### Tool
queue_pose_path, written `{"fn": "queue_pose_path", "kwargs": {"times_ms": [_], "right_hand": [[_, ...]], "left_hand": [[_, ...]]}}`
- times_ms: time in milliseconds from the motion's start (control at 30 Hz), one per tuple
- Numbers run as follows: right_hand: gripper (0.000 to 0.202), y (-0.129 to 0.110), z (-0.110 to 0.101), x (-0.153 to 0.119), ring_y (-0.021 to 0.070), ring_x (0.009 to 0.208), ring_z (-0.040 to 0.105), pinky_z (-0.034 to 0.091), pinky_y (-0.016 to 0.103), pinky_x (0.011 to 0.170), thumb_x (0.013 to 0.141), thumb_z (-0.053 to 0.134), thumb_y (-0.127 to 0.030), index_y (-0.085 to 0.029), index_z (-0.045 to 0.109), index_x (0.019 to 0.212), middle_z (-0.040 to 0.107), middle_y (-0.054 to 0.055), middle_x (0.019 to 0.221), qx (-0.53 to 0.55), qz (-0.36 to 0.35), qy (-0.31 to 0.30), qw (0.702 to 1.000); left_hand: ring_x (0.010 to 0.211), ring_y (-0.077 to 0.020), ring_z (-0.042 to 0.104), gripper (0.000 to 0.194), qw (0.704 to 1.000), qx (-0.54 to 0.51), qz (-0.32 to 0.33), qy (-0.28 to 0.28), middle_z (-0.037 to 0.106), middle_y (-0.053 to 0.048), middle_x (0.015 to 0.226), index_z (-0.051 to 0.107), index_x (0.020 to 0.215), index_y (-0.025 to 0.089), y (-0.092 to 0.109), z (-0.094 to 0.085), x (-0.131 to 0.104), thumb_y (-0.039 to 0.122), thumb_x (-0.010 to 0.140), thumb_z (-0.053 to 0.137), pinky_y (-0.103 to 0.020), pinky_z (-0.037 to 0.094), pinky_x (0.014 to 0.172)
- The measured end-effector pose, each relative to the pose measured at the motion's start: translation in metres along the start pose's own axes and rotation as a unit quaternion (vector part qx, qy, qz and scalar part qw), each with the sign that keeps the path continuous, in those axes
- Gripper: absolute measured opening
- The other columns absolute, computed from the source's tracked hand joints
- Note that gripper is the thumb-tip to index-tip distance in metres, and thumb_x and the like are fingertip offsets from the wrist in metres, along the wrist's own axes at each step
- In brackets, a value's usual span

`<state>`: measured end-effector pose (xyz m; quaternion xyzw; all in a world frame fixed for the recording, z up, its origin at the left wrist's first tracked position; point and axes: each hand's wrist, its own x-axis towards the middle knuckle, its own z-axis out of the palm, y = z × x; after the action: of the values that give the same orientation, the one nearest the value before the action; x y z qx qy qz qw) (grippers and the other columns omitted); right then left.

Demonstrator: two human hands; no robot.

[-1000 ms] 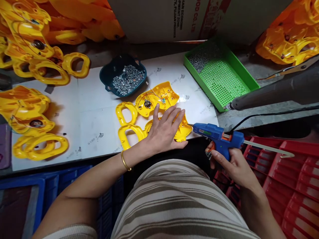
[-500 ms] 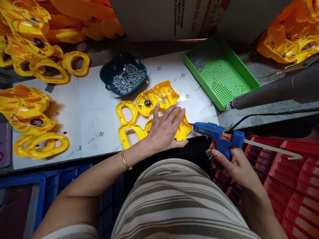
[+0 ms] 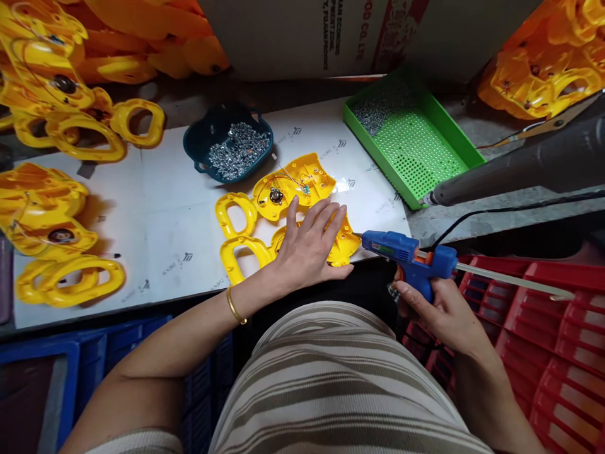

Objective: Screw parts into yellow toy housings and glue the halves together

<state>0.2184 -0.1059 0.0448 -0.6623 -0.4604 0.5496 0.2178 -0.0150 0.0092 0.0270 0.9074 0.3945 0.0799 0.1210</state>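
Note:
My right hand [image 3: 432,306] grips a blue hot glue gun [image 3: 401,252], its nozzle at the right end of the nearer yellow plastic shell [image 3: 345,243]. A long pale glue stick [image 3: 515,279] sticks out of its back. Over that shell my left hand [image 3: 309,243] lies flat, fingers spread, hiding its middle. Just beyond is a second yellow shell [image 3: 314,170], open side up, with a round speaker [image 3: 275,196], thin wires and a small green board. Both shells have ring-shaped handles at their left.
A dark teal basin [image 3: 203,135] of screws stands behind the shells, and a green perforated tray [image 3: 425,145] with more screws at the back right. Yellow shells [image 3: 51,208] are stacked at left. A grey tool [image 3: 520,164] reaches in from the right above a red crate [image 3: 548,328].
The whole view has shifted slightly left. Both hands, the glue gun and the shells keep about the same places relative to each other.

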Motion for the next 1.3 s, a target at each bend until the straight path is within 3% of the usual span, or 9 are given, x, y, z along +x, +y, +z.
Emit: {"fn": "queue_pose_path", "kwargs": {"times_ms": [367,633,900,1000,1133,1200,1300], "right_hand": [[0.040,-0.005,-0.004,0.001,0.0129,0.046,0.054,0.042,0.024,0.044,0.086,0.057,-0.058,-0.018,0.058,0.094,0.061,0.000,0.058,0.035,0.027,-0.017,0.999],[0.045,-0.009,-0.007,0.007,0.0121,0.045,0.053,0.042,0.023,0.042,0.080,0.063,-0.060,-0.017,0.058,0.095,0.061,-0.001,0.053,0.119,0.049,-0.023,0.991],[0.042,-0.010,-0.009,0.015,0.0099,0.036,0.047,0.037,0.021,0.036,0.078,0.066,-0.056,-0.016,0.058,0.087,0.059,0.000,0.048,0.233,0.056,-0.126,0.963],[0.040,-0.015,-0.004,0.023,0.0117,0.037,0.048,0.038,0.023,0.036,0.083,0.061,-0.053,-0.016,0.058,0.096,0.061,0.001,0.052,0.257,-0.017,-0.090,0.962],[0.033,-0.029,0.002,0.044,0.0123,0.047,0.056,0.047,0.026,0.045,0.086,0.062,-0.046,-0.017,0.059,0.102,0.068,0.005,0.073,0.185,-0.120,0.037,0.975],[0.033,-0.036,0.002,0.057,0.0119,0.051,0.059,0.050,0.026,0.049,0.085,0.063,-0.047,-0.018,0.061,0.100,0.070,0.007,0.084,0.128,-0.128,0.078,0.981],[0.038,-0.044,0.001,0.074,0.0119,0.051,0.059,0.050,0.027,0.050,0.086,0.059,-0.052,-0.016,0.064,0.096,0.070,0.008,0.087,0.051,-0.110,0.069,0.990]], "left_hand": [[0.137,-0.0368,0.037,0.093,1.000,0.003,-0.003,0.000,0.046,-0.020,0.145,0.036,0.145,0.011,-0.001,0.000,-0.001,0.060,0.072,0.068,-0.060,0.001,0.119],[0.136,-0.0361,0.038,0.094,1.000,-0.007,-0.001,0.020,0.047,-0.018,0.144,0.036,0.145,0.013,-0.005,0.005,-0.001,0.062,0.071,0.067,-0.060,0.002,0.118],[0.136,-0.0377,0.037,0.097,0.999,-0.032,-0.014,0.004,0.046,-0.020,0.145,0.035,0.146,0.012,-0.006,0.002,-0.001,0.063,0.071,0.068,-0.061,0.005,0.118],[0.138,-0.0370,0.035,0.098,0.999,-0.031,-0.014,-0.002,0.044,-0.020,0.147,0.036,0.147,0.013,-0.005,0.003,-0.003,0.065,0.070,0.069,-0.060,0.004,0.118],[0.137,-0.0369,0.035,0.101,1.000,-0.011,0.004,0.021,0.042,-0.021,0.150,0.041,0.145,0.012,-0.008,0.001,-0.006,0.078,0.071,0.060,-0.059,0.008,0.116],[0.136,-0.0349,0.038,0.093,0.998,0.003,0.007,0.069,0.046,-0.018,0.147,0.045,0.142,0.016,-0.016,-0.004,-0.003,0.080,0.076,0.052,-0.056,0.013,0.116],[0.138,-0.0316,0.037,0.068,0.990,0.028,-0.044,0.132,0.047,-0.015,0.147,0.046,0.141,0.022,-0.035,-0.014,0.011,0.066,0.090,0.046,-0.051,0.023,0.113]]}}
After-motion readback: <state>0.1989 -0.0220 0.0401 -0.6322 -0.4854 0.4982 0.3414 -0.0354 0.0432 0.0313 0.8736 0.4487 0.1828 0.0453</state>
